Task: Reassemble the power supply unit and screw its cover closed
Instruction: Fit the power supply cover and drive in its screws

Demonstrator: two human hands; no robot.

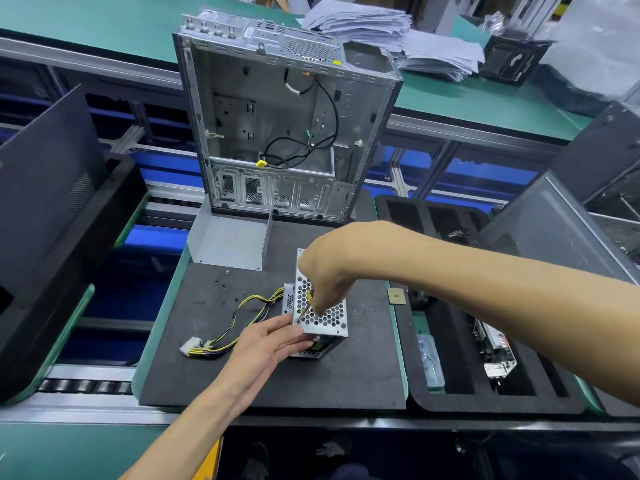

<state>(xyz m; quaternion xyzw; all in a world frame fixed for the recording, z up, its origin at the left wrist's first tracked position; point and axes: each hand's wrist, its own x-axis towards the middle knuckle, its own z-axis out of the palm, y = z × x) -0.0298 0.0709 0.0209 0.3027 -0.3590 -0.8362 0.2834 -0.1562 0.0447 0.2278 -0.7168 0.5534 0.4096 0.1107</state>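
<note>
While the right hand point(323, 271) holds a small screwdriver point(304, 308) in a closed grip, the left hand point(273, 341) steadies the power box point(320, 317) with its thumb and fingers pinching the near corner. The power box sits on the black mat point(277, 375) on the counter, in front of the open computer case point(277, 126). Its cover with the holes is already on top and faces up. The screwdriver tip touches the cover near the left front corner, so I think a screw is going in there. I can see a screw at the right front corner. Tiny loose screws point(223, 284) lie on the mat, so more may be left. The box's long side runs away from the person, and its yellow and black wires point(239, 323) trail out to the left.
</note>
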